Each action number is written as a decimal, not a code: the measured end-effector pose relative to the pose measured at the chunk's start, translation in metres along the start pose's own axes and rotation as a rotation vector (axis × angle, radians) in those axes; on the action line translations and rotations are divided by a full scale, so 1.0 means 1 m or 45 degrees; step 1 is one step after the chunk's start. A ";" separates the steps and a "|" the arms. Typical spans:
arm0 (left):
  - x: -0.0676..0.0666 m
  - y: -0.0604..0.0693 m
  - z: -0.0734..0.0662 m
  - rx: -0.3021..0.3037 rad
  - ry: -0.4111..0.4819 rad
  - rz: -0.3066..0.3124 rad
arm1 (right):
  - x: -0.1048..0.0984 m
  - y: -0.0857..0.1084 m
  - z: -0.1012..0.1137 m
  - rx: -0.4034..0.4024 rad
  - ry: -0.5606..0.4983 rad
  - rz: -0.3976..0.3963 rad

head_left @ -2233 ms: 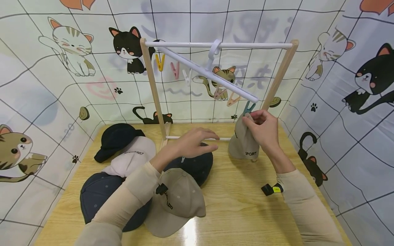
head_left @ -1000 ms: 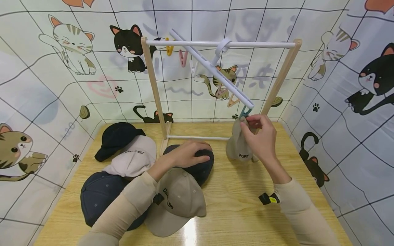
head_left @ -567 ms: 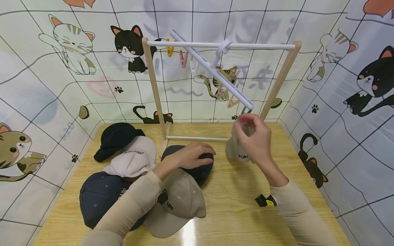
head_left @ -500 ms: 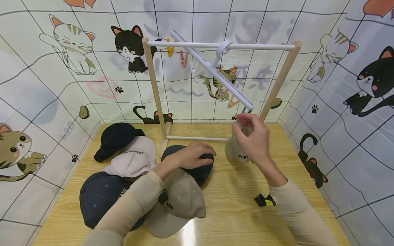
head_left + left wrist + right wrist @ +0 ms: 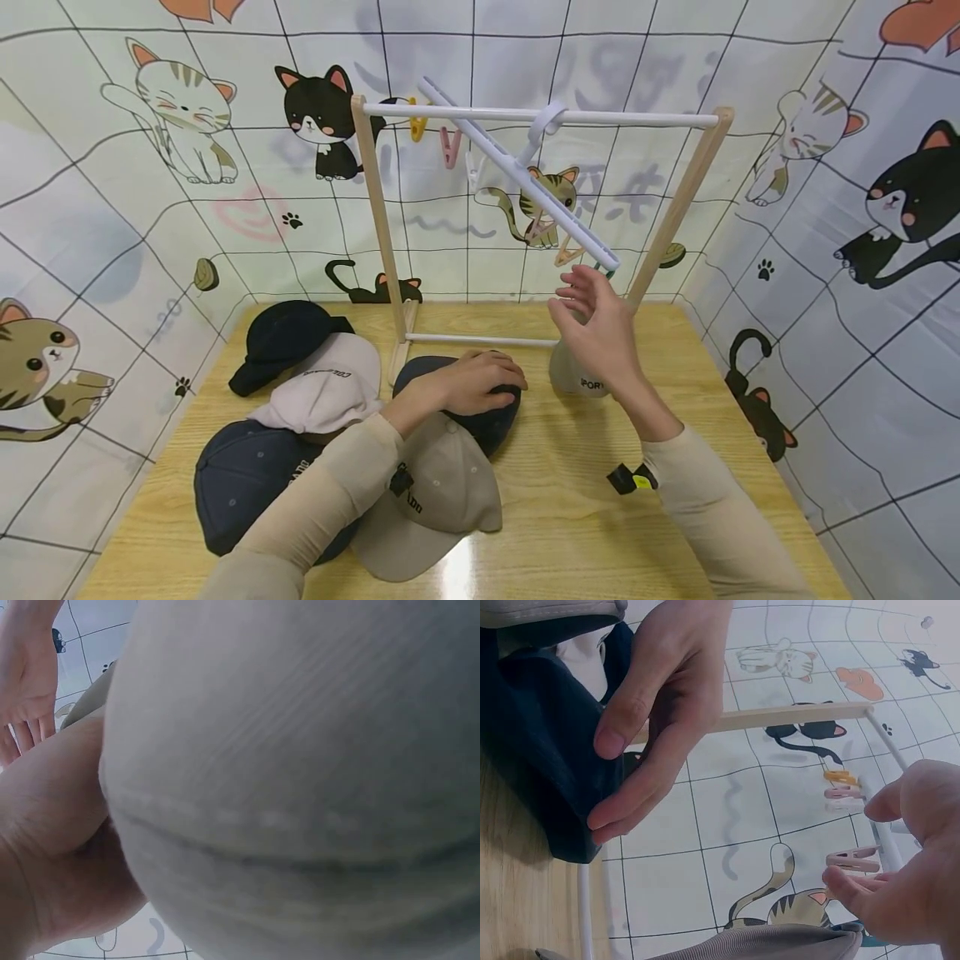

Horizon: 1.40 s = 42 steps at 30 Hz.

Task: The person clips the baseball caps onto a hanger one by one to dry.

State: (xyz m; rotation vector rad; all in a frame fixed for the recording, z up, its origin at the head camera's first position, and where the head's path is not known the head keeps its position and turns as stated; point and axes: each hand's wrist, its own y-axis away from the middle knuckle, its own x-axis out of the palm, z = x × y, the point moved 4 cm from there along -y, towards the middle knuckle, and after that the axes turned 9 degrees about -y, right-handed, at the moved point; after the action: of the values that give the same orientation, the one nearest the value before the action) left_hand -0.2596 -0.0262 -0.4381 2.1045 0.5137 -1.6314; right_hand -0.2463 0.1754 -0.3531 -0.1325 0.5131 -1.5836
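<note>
In the head view my left hand point(image 5: 480, 383) rests with relaxed fingers on a dark navy cap point(image 5: 491, 425); in the right wrist view its fingertips touch that cap point(image 5: 555, 750). My right hand point(image 5: 603, 333) is raised with parted fingers just below the low end of a tilted white hanger point(image 5: 525, 179) and holds nothing. Behind it a grey-beige cap point(image 5: 573, 371) marked SPORT hangs from a teal clip point(image 5: 609, 272), mostly covered by the hand. A beige fabric surface point(image 5: 300, 750) fills most of the left wrist view.
A rack with a white top bar point(image 5: 465, 112) and wooden posts point(image 5: 382, 225) stands at the back, several clips on the hanger. At left lie a black cap point(image 5: 285, 337), a pale cap point(image 5: 330, 379), a navy cap point(image 5: 240, 483) and a beige cap point(image 5: 442, 475) on the wooden table point(image 5: 600, 533).
My right hand has let go of the SPORT cap and moved slightly left, its fingers parting. My left hand has come down onto the navy cap. The hanger has tilted and turned.
</note>
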 end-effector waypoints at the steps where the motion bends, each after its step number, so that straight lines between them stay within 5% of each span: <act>1: 0.000 -0.001 0.000 -0.006 -0.007 0.009 | 0.000 -0.001 -0.002 0.033 -0.003 0.015; 9: 0.003 -0.007 0.000 -0.030 -0.022 0.105 | 0.002 -0.009 -0.010 0.223 -0.047 0.041; 19: 0.000 -0.014 -0.003 -0.041 -0.195 0.157 | 0.004 -0.025 -0.007 0.282 0.007 -0.007; 35: -0.008 -0.027 -0.003 -0.063 -0.319 0.261 | -0.004 -0.035 -0.007 0.149 -0.109 -0.178; 42: -0.013 -0.029 0.001 -0.087 -0.274 0.217 | -0.013 -0.038 -0.005 0.110 -0.137 -0.272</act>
State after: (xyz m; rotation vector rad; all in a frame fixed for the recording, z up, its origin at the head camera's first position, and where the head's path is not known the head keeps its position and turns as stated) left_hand -0.2793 -0.0029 -0.4285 1.8418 0.3071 -1.6901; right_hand -0.2815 0.1890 -0.3395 -0.2120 0.3547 -1.7934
